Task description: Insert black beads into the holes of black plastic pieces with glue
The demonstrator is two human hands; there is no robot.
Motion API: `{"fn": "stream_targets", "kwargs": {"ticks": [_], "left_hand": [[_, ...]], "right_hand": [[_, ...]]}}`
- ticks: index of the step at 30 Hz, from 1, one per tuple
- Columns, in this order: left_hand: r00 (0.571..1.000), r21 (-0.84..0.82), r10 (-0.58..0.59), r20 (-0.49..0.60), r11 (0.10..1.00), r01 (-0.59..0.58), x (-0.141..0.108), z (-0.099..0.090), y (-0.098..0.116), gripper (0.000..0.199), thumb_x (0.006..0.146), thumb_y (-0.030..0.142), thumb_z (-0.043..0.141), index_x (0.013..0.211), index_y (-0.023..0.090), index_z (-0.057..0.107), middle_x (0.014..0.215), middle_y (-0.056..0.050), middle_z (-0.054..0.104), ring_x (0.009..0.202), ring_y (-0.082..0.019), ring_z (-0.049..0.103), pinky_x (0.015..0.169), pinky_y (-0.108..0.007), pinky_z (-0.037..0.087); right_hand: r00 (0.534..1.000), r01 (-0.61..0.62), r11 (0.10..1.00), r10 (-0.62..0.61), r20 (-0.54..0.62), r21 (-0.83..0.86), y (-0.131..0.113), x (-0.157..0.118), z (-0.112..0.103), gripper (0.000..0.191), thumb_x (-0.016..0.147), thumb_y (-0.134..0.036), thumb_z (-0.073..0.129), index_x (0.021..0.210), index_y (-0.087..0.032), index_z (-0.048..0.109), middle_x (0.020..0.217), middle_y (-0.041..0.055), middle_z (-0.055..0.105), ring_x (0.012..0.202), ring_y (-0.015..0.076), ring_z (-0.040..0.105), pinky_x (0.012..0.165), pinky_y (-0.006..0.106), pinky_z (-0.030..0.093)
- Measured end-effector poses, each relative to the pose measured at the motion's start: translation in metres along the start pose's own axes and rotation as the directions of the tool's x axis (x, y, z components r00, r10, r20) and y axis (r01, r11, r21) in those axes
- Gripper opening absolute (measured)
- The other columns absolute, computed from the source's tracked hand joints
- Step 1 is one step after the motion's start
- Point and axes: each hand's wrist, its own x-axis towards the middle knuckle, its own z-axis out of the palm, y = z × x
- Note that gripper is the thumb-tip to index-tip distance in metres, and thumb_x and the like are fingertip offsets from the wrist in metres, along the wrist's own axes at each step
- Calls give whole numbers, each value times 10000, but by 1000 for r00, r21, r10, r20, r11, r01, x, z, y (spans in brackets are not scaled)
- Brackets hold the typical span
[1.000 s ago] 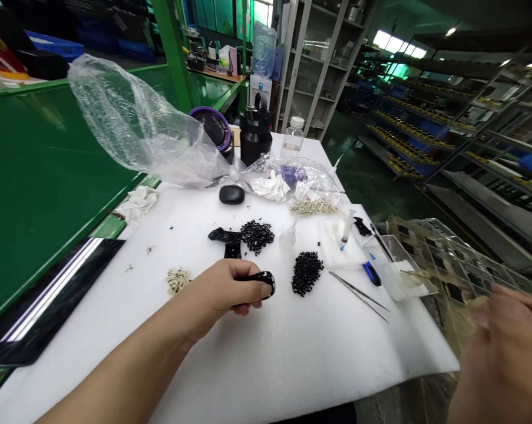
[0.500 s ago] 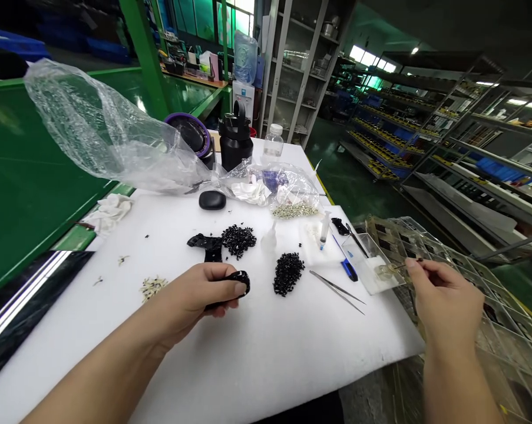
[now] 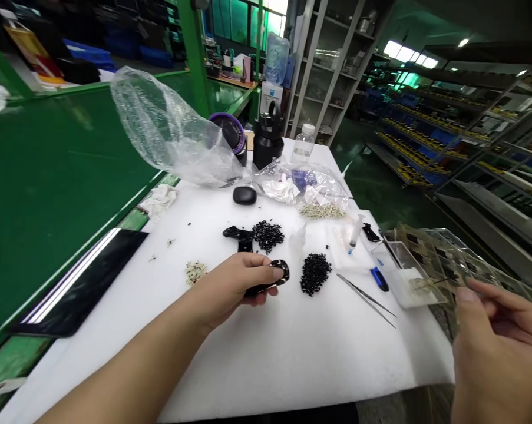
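Observation:
My left hand is closed around a small glossy black piece with a rounded end and pale specks along its edge, held above the white work surface. At the right edge my right hand is slightly blurred; thumb and index finger look parted, with nothing visible between them. Just left of its fingertips a thin stick leans on a clear plastic box. Two piles of tiny black pieces lie beyond my left hand: one pile to the right, another pile behind, beside a black part.
Tweezers, a blue-handled tool and a syringe lie on the right. A small pale pile sits to the left. Farther back are a plastic bag, a black bottle and a black oval case. Compartment trays stand at right.
The view has turned left, so the table appears farther right. My right hand has drawn away from the thin stick it was pinching. The left hand keeps its hold on the black piece.

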Motion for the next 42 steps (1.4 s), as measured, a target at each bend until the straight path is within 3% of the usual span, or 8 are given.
{"fn": "stream_targets", "kwargs": {"ticks": [2, 3, 6, 8, 11, 15, 23, 42], "left_hand": [[1000, 2, 9, 10, 1000, -9, -1, 2, 1, 274, 750, 365, 713, 679, 133, 585, 673, -18, 616, 545, -71, 475, 529, -200, 327], [1000, 12, 12, 11, 1000, -12, -2, 2, 1, 257, 755, 349, 706, 680, 132, 591, 670, -19, 621, 540, -71, 478, 528, -202, 329], [1000, 45, 14, 8, 999, -14, -4, 4, 1, 195, 763, 292, 680, 685, 129, 608, 667, -24, 635, 539, -75, 489, 534, -212, 341], [1000, 54, 14, 14, 998, -15, -4, 5, 1, 167, 766, 275, 661, 696, 128, 622, 672, -24, 639, 549, -80, 499, 547, -220, 352], [1000, 93, 20, 22, 995, -22, -5, 7, 2, 176, 768, 301, 659, 732, 130, 646, 692, -21, 642, 573, -92, 514, 571, -236, 368], [1000, 174, 16, -2, 985, -16, -7, 8, 4, 221, 753, 360, 680, 772, 141, 661, 741, -25, 659, 626, -118, 542, 617, -266, 400], [999, 245, 32, -5, 969, -30, -9, 9, 5, 238, 770, 390, 666, 775, 152, 665, 774, -24, 668, 677, -138, 567, 671, -293, 428], [999, 302, 36, -29, 953, -25, -9, 10, 5, 206, 786, 372, 643, 780, 170, 684, 797, -27, 682, 695, -157, 600, 662, -275, 443]], "right_hand": [[974, 77, 995, -90, 206, 69, -21, -15, 7, 239, 789, -359, 697, 974, -208, 708, 867, 53, 638, 724, 179, 568, 645, 300, 460], [925, 117, 987, -149, 349, 112, -30, -21, 13, 174, 794, -350, 692, 895, -210, 716, 869, 54, 660, 745, 182, 588, 644, 287, 470], [674, 107, 973, -222, 705, 205, -52, -36, 40, 176, 845, -360, 629, 856, -209, 719, 838, 45, 677, 721, 165, 600, 604, 256, 475], [562, 10, 978, -178, 808, 208, -63, -44, 57, 208, 865, -370, 601, 888, -199, 718, 798, 38, 672, 676, 151, 587, 591, 251, 473], [489, -126, 972, -114, 865, 199, -75, -53, 73, 251, 862, -397, 588, 855, -174, 703, 702, 31, 639, 614, 144, 547, 541, 248, 442], [480, -209, 963, -48, 876, 168, -83, -58, 74, 245, 845, -386, 592, 768, -166, 667, 637, 10, 571, 583, 131, 496, 522, 246, 396], [455, -240, 955, -48, 889, 175, -83, -58, 75, 170, 847, -301, 595, 759, -169, 656, 622, -14, 553, 582, 112, 470, 539, 235, 384], [445, -224, 966, -15, 896, 127, -83, -59, 75, 173, 839, -292, 593, 736, -171, 660, 615, -7, 559, 586, 126, 470, 529, 249, 374]]}}
